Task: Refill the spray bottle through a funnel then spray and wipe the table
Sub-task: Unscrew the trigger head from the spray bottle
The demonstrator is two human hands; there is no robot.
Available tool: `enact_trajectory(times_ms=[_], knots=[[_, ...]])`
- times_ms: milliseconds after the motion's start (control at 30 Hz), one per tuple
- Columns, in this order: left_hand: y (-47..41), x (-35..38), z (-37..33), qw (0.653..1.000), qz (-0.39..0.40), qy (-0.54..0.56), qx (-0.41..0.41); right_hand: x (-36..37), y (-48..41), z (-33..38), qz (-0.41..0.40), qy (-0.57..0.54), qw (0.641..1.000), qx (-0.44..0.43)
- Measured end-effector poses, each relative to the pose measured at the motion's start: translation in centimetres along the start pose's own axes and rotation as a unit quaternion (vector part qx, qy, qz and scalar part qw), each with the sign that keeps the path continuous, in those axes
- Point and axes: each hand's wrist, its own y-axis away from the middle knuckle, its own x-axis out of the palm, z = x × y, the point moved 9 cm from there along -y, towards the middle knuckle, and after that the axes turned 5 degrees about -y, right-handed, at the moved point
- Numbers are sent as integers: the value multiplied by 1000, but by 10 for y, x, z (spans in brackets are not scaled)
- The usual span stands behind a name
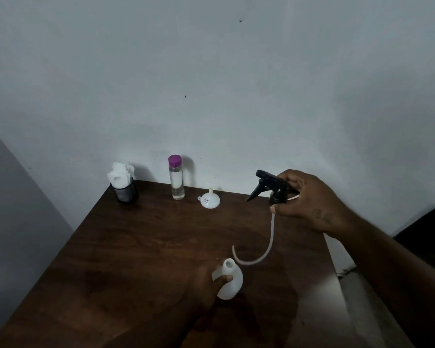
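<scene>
White plastic is the material of the spray bottle (230, 280), which stands low in the middle of the dark wooden table (141, 247), near its front edge. Its neck is open and it looks empty, although the light is too weak to be sure. The left hand (206, 282) grasps the bottle around its body, with the thumb lying across the front.

The black trigger head (271, 187) is already off the bottle. The right hand (312, 199) holds it by its collar, up in the air over the right side of the table, and the thin dip tube (266, 247) hangs from it in a curve; its free end is just above and beside the bottle's mouth, completely out of it.

So the opening step seems finished, and nearly everything else is left. The small white funnel (209, 199) lies with its spout up at the back of the table, well apart from the bottle, and it is not yet in the neck. To its left stands a clear bottle with a purple cap (176, 178); it holds a clear liquid, probably the refill, and the cap is on. Further left, in the back corner, a dark mesh holder with white tissues (123, 183) waits for the wiping.

As a judgement: the trigger head must be put down, the funnel placed, the liquid poured, the head screwed back, and then come the spraying and the wiping.
</scene>
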Motion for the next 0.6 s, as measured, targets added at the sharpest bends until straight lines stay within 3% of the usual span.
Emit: enact_trajectory(times_ms=[300,600], knots=[[8,-15,8,999,7,-36,-15,-4,6,-19,30,-49,998,15],[26,-35,19,997,-39,-57,-36,65,25,-134,135,-101,976,136]])
